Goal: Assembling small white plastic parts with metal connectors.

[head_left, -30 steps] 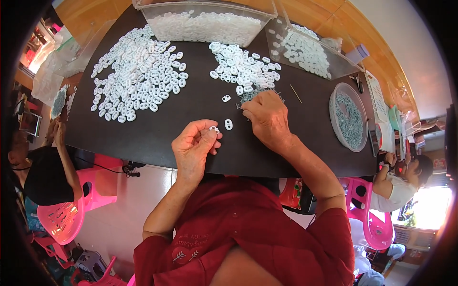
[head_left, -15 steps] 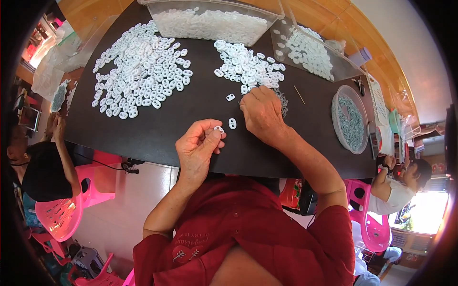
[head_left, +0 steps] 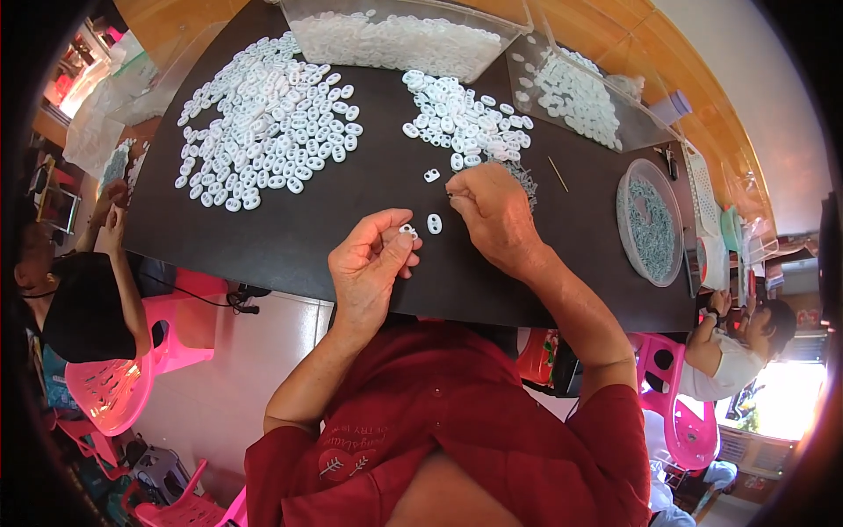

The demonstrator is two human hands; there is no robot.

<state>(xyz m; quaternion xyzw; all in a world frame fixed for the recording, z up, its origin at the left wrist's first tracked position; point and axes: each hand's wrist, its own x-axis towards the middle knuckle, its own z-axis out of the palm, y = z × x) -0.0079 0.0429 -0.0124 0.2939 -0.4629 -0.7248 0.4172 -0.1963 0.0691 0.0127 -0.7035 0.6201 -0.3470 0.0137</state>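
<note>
My left hand point(head_left: 367, 268) pinches a small white plastic piece with two holes point(head_left: 407, 230) between thumb and fingers, just above the table. My right hand point(head_left: 493, 209) is closed, its thumb and forefinger pressed together; whatever they hold is too small to make out. Beside that hand lies a small heap of thin grey metal bits, likely springs point(head_left: 525, 182), partly hidden by it. Between my hands rests a loose white two-hole oval piece point(head_left: 435, 223), with a smaller white piece point(head_left: 431, 176) farther off. Beyond them is a pile of white pieces point(head_left: 461, 119).
A larger pile of white oval pieces point(head_left: 263, 132) spreads at left on the dark table point(head_left: 263, 255). Clear bins of white parts point(head_left: 395, 48) stand at the back. At right are a thin stick point(head_left: 558, 174) and a round tub of grey bits point(head_left: 650, 230). People sit on both sides.
My right hand has drawn slightly back from the grey heap and turned, fingers now pinched. The left hand keeps its grip on the white piece. The whole view has shifted a little.
</note>
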